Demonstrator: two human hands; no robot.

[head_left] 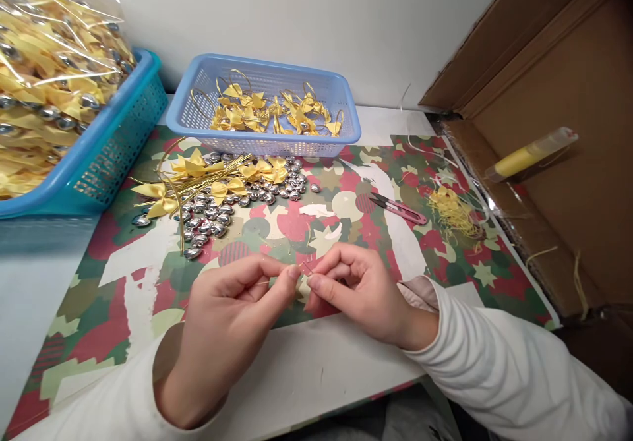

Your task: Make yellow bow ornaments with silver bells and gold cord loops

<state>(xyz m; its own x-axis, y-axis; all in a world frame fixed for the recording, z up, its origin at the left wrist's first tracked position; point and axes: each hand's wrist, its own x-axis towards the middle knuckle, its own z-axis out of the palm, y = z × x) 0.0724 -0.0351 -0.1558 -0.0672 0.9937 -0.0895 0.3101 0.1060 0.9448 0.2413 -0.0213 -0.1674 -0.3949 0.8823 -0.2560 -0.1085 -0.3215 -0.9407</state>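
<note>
At far left, a clear bag (59, 65) packed with yellow ribbon and silver beads bulges from a teal basket (106, 171) on the desk (30, 296). Beside it, yellow bows (158, 199) with gold cords lie across loose silver beads (210, 213) on patterned paper (262, 227). The person's left hand (222, 316), thumb and forefinger pinched together, appears to grip a fine pale thread (263, 283). Beyond the work, a blue basket (267, 136) holds more bows looped with gold cord. Near the desk's front edge, a fine reddish sliver (307, 268), possibly a needle, bridges the small gap between the hands; its far end sits in the closed fingertips of the right hand (368, 296). Whether thread passes through it cannot be told. A loosened pinch could drop the sliver onto the busy print, where it would be hard to spot; a misjudged push could prick a fingertip, and too firm a pull could snap the thread or slip it free. A sleeve or wrist brushing the unconfined beads could send them rolling. At right, pink-handled snips (399, 210) lie with blades toward the beads, near a yellow thread tangle (452, 210) that could snag on a cuff; a yellow tube (531, 154) juts beside a cardboard panel (548, 78).
</note>
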